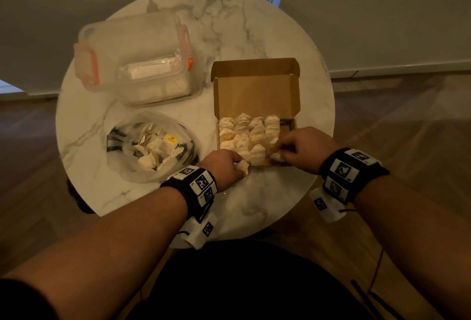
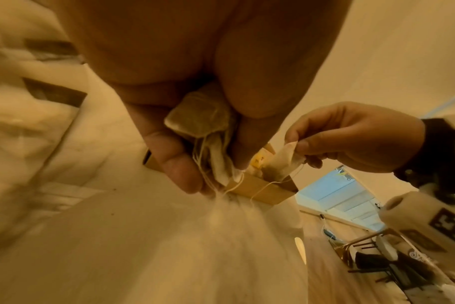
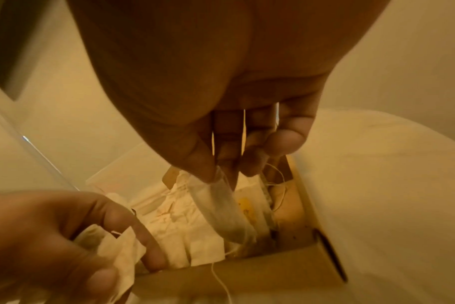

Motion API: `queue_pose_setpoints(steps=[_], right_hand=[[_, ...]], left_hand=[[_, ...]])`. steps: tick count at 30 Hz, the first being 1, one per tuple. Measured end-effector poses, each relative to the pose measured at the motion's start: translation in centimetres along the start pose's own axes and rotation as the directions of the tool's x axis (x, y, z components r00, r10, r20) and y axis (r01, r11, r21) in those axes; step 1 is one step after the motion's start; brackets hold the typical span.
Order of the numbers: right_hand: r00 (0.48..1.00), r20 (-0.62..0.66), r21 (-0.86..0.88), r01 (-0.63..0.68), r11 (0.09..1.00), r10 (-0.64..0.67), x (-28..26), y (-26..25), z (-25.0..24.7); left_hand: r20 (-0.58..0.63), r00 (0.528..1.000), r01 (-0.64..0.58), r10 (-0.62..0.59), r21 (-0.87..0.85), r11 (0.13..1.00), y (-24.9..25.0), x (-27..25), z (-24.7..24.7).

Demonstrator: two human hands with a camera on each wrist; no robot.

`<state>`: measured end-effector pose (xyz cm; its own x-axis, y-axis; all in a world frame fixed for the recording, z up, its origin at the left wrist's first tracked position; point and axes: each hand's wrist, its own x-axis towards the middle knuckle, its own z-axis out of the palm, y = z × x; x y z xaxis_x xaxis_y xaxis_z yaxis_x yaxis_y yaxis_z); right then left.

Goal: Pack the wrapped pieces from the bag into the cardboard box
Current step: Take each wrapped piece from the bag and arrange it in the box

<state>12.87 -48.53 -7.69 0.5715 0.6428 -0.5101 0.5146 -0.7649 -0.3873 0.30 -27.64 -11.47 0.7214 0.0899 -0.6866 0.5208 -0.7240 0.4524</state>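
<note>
An open cardboard box (image 1: 256,90) sits on the round marble table (image 1: 267,200), its near half filled with rows of paper-wrapped tea bags (image 1: 244,131). My right hand (image 1: 300,147) pinches one tea bag (image 3: 223,207) by its top and hangs it over the box's near right corner (image 3: 325,244). My left hand (image 1: 226,166) grips a bunch of tea bags (image 2: 203,121) at the box's near left corner, strings dangling. A clear plastic bag (image 1: 150,146) holding more tea bags lies left of the box.
A clear lidded plastic container (image 1: 135,59) with orange clips stands at the back left of the table. The box's lid flap (image 1: 254,67) stands open at the far side. Wooden floor surrounds the table.
</note>
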Motion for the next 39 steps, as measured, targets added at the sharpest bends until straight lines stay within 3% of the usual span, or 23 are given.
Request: queue_pose_setpoints(steps=[6,14,18,22,26,34,37,39], right_hand=[[1.0,0.002,-0.122,-0.012,0.993,0.012,2.1,-0.2,1.2],[0.975,-0.223,-0.03,-0.018,0.999,0.01,0.4,-0.1,2.3],[0.987,-0.15,-0.195,0.027,0.98,-0.057,-2.1,-0.8,5.1],[0.996,-0.062,-0.253,-0.072,0.965,0.058,-2.4,-0.7,7.1],[0.998,-0.006,-0.338,-0.058,0.939,0.06,-1.4,-1.2,7.0],[1.0,0.018,-0.359,-0.013,0.933,0.021,-0.8,-0.8,6.9],[0.998,-0.061,-0.296,0.001,0.955,-0.019,-1.3,-0.3,6.7],[0.984,-0.174,-0.203,0.006,0.979,-0.042,-1.5,-0.3,6.0]], left_hand=[[-0.011,1.0,-0.015,0.015,0.025,1.0,0.0,0.1,-0.1],[-0.031,0.999,-0.014,0.014,-0.01,1.0,0.0,0.1,0.0],[-0.044,0.999,-0.022,0.022,0.003,1.0,0.3,0.0,0.0],[-0.038,0.999,-0.018,0.017,-0.008,1.0,0.5,-0.1,0.0],[-0.04,0.999,0.009,-0.011,-0.039,0.999,0.4,-0.1,0.2],[-0.027,1.0,0.008,-0.01,-0.062,0.998,0.5,-0.1,0.2],[-0.006,1.0,0.019,-0.021,-0.174,0.985,0.3,-0.1,0.2],[0.014,0.999,0.047,-0.045,-0.458,0.888,0.5,-0.5,0.1]])
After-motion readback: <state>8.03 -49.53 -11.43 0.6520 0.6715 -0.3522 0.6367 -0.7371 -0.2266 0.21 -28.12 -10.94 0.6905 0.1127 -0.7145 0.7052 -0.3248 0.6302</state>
